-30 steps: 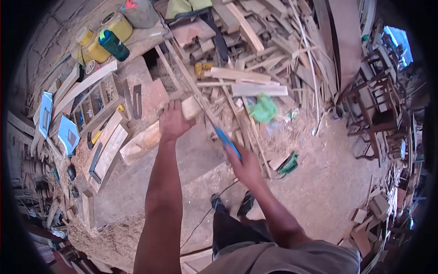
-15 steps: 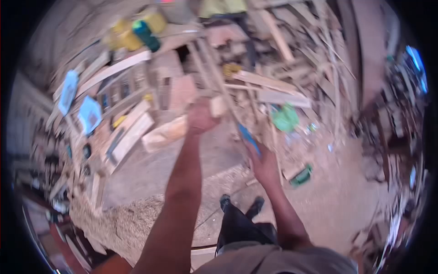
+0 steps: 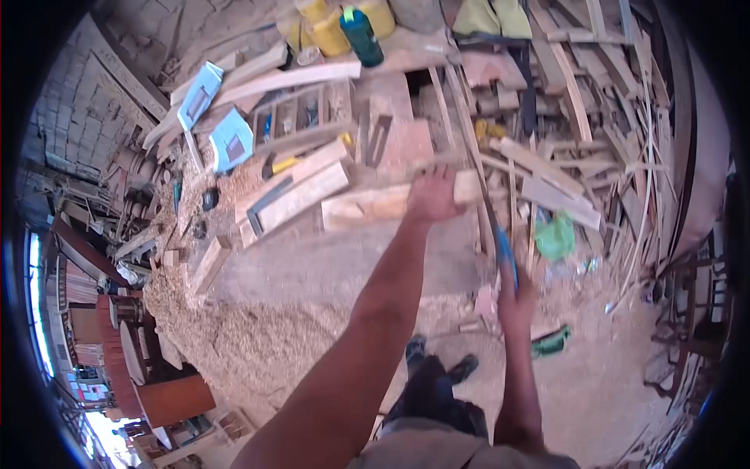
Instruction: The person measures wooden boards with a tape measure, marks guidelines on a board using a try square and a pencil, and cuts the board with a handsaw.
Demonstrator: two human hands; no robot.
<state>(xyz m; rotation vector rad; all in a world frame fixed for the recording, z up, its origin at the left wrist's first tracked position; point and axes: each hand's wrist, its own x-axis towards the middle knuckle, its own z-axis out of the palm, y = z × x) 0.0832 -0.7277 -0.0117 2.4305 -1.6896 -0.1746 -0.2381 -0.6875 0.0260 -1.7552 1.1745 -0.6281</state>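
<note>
My left hand (image 3: 435, 195) lies over a pale wooden block (image 3: 363, 209), gripping it near its right end on the workbench (image 3: 344, 270). In my right hand (image 3: 516, 298) is a handsaw with a blue handle (image 3: 506, 252). Its narrow dark blade (image 3: 490, 205) runs up and away from me, right beside the block's right end. I cannot tell whether the teeth are in the wood. The right fingers are closed and slightly blurred.
Left of the block lie more timber (image 3: 305, 199), a framing square (image 3: 266, 207) and a wooden tray (image 3: 301, 117). A dark green bottle (image 3: 361, 37) stands at the back. Offcuts (image 3: 562, 164) pile up on the right. Wood shavings (image 3: 242, 336) cover the floor by the bench.
The view has turned left, so the bench appears farther right. My left hand stays on the block. My right hand, still holding the saw, sits slightly lower relative to the block.
</note>
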